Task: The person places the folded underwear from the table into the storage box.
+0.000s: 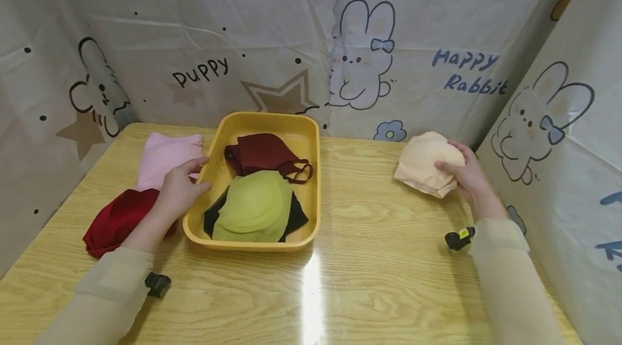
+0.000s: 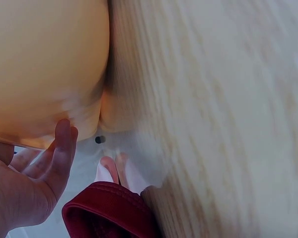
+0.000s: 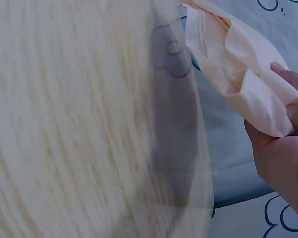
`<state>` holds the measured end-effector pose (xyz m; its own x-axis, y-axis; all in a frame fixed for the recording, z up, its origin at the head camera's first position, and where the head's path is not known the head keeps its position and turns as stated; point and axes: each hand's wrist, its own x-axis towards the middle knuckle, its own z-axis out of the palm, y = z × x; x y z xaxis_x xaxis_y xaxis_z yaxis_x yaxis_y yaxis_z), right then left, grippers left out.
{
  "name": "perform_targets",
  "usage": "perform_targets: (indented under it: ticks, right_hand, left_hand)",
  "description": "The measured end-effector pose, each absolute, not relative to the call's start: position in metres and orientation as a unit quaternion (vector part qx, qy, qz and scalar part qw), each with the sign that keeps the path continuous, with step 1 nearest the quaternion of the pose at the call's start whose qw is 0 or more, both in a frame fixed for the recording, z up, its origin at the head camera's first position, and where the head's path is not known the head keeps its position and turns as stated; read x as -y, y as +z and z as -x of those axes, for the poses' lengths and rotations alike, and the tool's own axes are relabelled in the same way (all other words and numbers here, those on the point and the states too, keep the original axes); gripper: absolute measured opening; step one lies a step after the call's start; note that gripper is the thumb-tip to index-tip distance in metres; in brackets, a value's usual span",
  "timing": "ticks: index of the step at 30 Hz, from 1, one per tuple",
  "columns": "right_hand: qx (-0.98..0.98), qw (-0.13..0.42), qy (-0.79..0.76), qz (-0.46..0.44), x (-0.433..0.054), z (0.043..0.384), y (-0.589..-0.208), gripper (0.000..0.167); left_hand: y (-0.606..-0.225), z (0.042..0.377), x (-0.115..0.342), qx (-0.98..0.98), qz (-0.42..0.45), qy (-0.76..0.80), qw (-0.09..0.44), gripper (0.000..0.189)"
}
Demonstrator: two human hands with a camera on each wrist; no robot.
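Note:
My right hand [image 1: 464,172] holds a peach folded garment [image 1: 427,164] by its right side, thumb on the near face, at the table's far right. The right wrist view shows the soft fabric [image 3: 238,64] with open folds. At the left rim of a yellow plastic bin [image 1: 318,183], my left hand [image 1: 180,188] grips the edge, thumb over the rim and fingers along the outer wall. Inside the bin lie a maroon garment with thin straps [image 1: 264,150], a yellow-green cup-shaped garment [image 1: 252,207] and a black cloth [image 1: 296,218] partly hidden under it.
A pink folded cloth [image 1: 167,159] lies left of the bin, with a dark red garment [image 1: 119,221] nearer me, partly behind my left forearm. Printed curtains [image 1: 291,26] hang along the back and sides of the wood-grain table [image 1: 379,258].

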<state>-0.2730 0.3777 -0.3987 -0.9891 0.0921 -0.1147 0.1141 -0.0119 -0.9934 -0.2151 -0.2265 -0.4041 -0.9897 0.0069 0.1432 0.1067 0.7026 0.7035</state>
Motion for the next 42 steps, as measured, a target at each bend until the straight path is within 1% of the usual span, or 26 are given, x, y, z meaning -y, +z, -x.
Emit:
perform_targets:
  ticks: [4,8,20,27,42]
  right_hand:
    - [-0.665,0.008,-0.745,-0.059,-0.376,0.27,-0.392,0.064]
    - [-0.636,0.007,-0.77,-0.05,-0.374,0.269,-0.386,0.061]
    - [-0.612,0.005,-0.79,-0.042,-0.363,0.264,-0.366,0.064]
    - [-0.58,0.003,-0.814,-0.031,-0.354,0.262,-0.354,0.069]
    - [-0.594,-0.02,-0.804,-0.009,-0.329,0.257,-0.333,0.065]
  left_hand:
    - [-0.404,0.216,0.226,0.92,0.032,-0.384,0.069,0.057]
    - [-0.402,0.217,0.226,0.921,0.032,-0.384,0.064,0.057]
    - [-0.402,0.217,0.224,0.921,0.032,-0.382,0.065,0.056]
    - [-0.401,0.216,0.224,0.922,0.026,-0.381,0.06,0.056]
    - [-0.403,0.214,0.225,0.921,0.026,-0.384,0.06,0.057]
